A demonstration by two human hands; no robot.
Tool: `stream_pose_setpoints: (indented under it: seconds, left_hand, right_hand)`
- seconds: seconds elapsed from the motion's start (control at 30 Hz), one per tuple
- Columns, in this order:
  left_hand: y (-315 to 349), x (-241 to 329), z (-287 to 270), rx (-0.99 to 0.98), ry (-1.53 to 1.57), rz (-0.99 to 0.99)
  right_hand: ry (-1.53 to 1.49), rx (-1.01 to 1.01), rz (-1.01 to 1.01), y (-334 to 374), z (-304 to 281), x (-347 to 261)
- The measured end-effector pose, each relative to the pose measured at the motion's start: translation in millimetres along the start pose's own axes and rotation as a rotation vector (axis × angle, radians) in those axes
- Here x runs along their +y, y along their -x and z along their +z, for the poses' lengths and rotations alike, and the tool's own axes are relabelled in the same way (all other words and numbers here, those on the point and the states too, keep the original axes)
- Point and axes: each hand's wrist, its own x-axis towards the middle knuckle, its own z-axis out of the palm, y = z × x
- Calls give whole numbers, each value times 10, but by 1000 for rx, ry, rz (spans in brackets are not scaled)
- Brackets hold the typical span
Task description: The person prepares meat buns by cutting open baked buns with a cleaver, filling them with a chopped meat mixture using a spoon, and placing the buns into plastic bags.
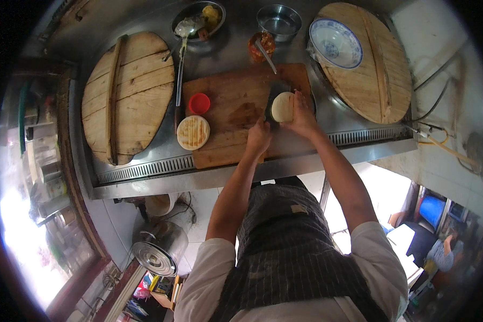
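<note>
My left hand (258, 136) is closed round the handle of a cleaver. The dark, broad cleaver blade (273, 92) stretches away from me over the right part of the wooden cutting board (225, 91). My right hand (302, 119) grips a pale round flatbread (282, 107), which lies against or over the blade; whether the blade is inside it I cannot tell. A second flatbread (193, 132), with brown grill marks, rests at the board's left edge. Just beyond it is a small red cup (199, 103). A dark wet patch shows on the middle of the board.
Round wooden lids (139, 91) flank the board; the right lid (354, 88) carries a blue-and-white bowl (335, 44). At the back stand a metal bowl (178, 31) with a long-handled ladle, a container of red sauce (261, 45) with a utensil, and a steel bowl (279, 21).
</note>
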Motion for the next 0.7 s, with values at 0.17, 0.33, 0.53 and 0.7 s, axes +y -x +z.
stream_pose_setpoints:
  seconds: [0.17, 0.33, 0.53, 0.7]
  left_hand:
    - [140, 61, 28, -20, 147, -104]
    - [-57, 108, 280, -34, -79, 197]
    - [104, 122, 441, -11, 58, 251]
    - [29, 644, 535, 76, 199, 59]
  right_hand:
    - [-28, -18, 92, 38, -26, -149]
    - [-10, 6, 52, 7, 86, 37]
    - [-129, 48, 117, 29, 118, -42]
    - [-262, 97, 151, 33, 13, -145]
